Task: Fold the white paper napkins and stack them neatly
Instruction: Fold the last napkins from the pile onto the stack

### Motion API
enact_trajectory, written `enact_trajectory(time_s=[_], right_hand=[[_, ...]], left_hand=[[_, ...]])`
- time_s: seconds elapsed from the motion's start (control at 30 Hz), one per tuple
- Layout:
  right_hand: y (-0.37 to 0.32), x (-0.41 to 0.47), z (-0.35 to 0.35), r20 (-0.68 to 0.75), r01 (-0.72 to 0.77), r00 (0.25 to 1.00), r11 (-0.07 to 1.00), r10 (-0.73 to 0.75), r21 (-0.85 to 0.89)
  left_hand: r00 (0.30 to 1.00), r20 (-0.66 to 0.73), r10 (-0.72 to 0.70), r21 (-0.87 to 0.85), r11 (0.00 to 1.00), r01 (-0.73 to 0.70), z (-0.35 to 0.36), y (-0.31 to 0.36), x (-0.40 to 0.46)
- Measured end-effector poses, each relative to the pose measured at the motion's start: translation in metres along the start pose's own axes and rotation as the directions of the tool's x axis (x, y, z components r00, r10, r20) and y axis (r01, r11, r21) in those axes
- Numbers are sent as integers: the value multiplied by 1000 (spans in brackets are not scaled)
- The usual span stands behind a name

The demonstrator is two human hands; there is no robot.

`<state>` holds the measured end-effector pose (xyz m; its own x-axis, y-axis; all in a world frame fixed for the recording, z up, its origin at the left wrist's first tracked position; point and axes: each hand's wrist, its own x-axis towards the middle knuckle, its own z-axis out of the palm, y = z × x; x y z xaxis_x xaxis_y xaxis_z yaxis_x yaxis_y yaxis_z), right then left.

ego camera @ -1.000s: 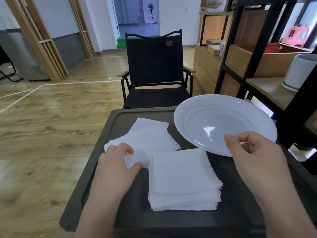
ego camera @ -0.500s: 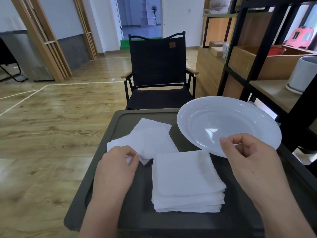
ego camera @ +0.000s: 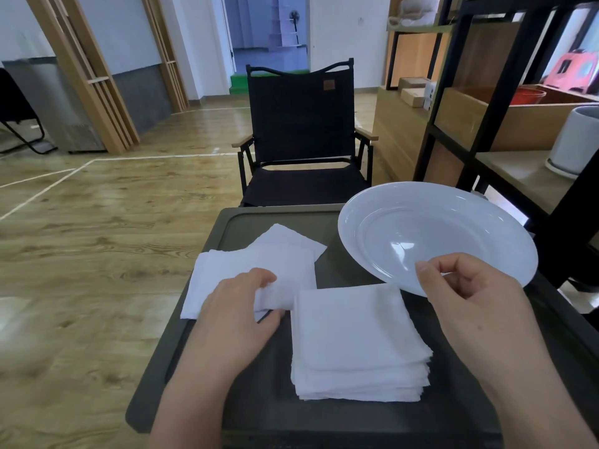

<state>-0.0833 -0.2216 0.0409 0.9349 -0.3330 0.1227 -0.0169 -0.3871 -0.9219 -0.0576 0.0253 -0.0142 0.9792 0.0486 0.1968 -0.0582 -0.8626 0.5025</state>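
Note:
A neat stack of folded white napkins point(ego camera: 356, 345) lies in the middle of the dark tray table point(ego camera: 246, 228). To its left, loose white napkins point(ego camera: 259, 264) lie spread flat, one over another. My left hand point(ego camera: 240, 315) pinches the near right corner of the top loose napkin between thumb and fingers and lifts it slightly. My right hand point(ego camera: 473, 312) hovers at the right of the stack, over the near rim of a white plate point(ego camera: 437, 234), its fingers loosely curled with nothing in them.
A black folding chair point(ego camera: 298, 137) stands just beyond the table. Black-framed wooden shelving point(ego camera: 486, 92) with a white pot point(ego camera: 575, 144) rises close on the right. Wooden floor lies to the left.
My left hand has taken hold of the top loose napkin's corner and dragged it; the sheet has turned squarer to the table and its left edge now reaches farther left. My right hand has barely moved.

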Motion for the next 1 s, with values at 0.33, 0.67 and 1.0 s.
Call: enact_trajectory(time_s=[0.33, 0.67, 1.0], right_hand=[[0, 0, 2, 4, -17, 1000, 1000, 17, 10], [1, 0, 1, 7, -18, 1000, 999, 18, 26], [1, 0, 0, 8, -12, 1000, 999, 11, 37]], left_hand=[[991, -133, 9, 30, 1000, -5, 4, 0, 4], [992, 2, 128, 8, 992, -128, 2, 4, 3], [994, -110, 25, -115, 993, -38, 2, 7, 4]])
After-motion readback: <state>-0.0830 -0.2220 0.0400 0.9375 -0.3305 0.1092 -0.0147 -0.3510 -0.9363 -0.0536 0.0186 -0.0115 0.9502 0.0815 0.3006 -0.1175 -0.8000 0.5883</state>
